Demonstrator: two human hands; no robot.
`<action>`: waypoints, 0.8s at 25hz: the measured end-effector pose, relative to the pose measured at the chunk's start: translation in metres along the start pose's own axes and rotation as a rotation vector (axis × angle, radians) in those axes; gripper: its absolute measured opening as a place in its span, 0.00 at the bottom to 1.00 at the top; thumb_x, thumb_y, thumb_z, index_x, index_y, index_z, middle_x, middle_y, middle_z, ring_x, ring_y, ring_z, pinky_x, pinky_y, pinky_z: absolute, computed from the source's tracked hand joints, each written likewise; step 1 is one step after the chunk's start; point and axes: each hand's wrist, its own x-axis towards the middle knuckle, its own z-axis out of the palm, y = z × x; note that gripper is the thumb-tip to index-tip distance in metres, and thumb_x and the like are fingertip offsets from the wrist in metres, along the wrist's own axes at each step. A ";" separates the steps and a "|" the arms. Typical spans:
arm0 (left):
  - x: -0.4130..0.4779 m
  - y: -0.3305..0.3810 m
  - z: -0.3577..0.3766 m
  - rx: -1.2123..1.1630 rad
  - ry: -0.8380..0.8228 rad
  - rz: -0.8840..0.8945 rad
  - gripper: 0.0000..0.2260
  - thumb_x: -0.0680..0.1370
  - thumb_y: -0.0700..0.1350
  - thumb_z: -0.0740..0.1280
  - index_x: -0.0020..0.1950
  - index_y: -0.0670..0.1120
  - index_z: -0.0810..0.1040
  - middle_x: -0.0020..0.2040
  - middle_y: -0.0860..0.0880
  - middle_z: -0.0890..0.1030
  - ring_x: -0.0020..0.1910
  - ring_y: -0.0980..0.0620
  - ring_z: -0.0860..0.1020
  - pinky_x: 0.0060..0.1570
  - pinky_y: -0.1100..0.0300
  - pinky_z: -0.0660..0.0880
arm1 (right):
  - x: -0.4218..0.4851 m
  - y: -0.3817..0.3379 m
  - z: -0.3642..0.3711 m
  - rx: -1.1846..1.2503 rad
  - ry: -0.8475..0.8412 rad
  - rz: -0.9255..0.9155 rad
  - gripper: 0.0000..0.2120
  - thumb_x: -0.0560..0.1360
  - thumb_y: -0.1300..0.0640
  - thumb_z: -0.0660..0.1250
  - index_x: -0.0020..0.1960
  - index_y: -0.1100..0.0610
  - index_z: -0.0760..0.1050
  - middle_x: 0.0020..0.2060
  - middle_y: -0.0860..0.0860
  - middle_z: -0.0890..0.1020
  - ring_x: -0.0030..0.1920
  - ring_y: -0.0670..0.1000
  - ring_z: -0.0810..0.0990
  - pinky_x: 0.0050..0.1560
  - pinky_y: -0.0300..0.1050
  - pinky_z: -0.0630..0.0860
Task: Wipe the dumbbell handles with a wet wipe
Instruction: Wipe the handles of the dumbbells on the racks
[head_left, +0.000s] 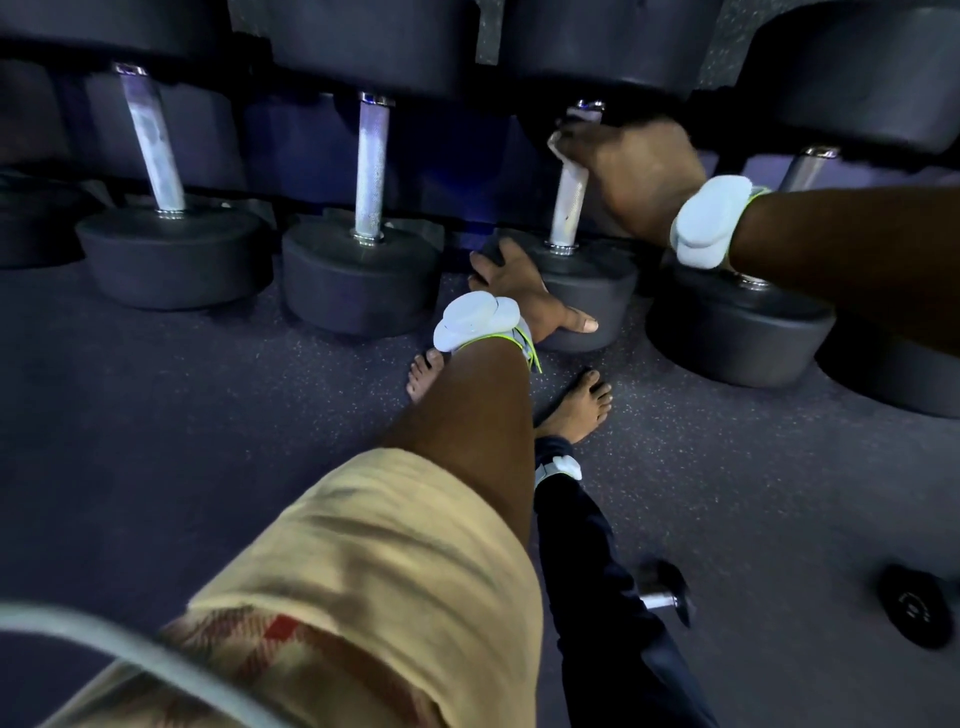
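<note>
Several black dumbbells lie in a row on the dark floor, each with a knurled steel handle. My right hand (631, 176) is wrapped around the upper part of the third dumbbell's handle (566, 215), pressing a white wet wipe (563, 150) against it. My left hand (524, 291) rests on the near weight head (587, 291) of that same dumbbell, fingers spread over its edge and thumb pointing right. Two dumbbell handles (156, 150) (371, 171) stand bare to the left. A fourth handle (805, 169) is partly hidden behind my right forearm.
My bare feet (576, 402) stand on the speckled rubber floor (182, 426) just in front of the dumbbells. A small dumbbell (667, 592) and a black weight plate (914, 605) lie on the floor at the lower right. White sensor bands sit on both wrists.
</note>
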 end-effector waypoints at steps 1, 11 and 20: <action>0.000 0.000 0.000 0.003 0.001 0.005 0.64 0.48 0.59 0.85 0.75 0.47 0.52 0.76 0.39 0.51 0.74 0.33 0.56 0.72 0.41 0.61 | -0.001 0.000 0.002 0.000 -0.011 -0.038 0.25 0.77 0.52 0.46 0.68 0.49 0.71 0.65 0.53 0.77 0.50 0.65 0.82 0.44 0.57 0.79; 0.000 0.002 -0.001 0.010 -0.014 -0.009 0.64 0.50 0.57 0.85 0.77 0.47 0.51 0.77 0.39 0.48 0.76 0.34 0.53 0.73 0.41 0.59 | -0.017 -0.041 0.021 0.352 0.126 0.557 0.24 0.77 0.60 0.57 0.72 0.52 0.70 0.67 0.55 0.75 0.66 0.63 0.73 0.63 0.54 0.68; 0.002 0.005 0.001 0.050 0.014 -0.026 0.61 0.52 0.58 0.84 0.75 0.47 0.53 0.76 0.39 0.53 0.75 0.36 0.57 0.73 0.42 0.60 | 0.033 -0.050 0.003 1.103 0.256 1.334 0.18 0.78 0.48 0.62 0.60 0.59 0.77 0.59 0.57 0.81 0.62 0.60 0.77 0.54 0.45 0.71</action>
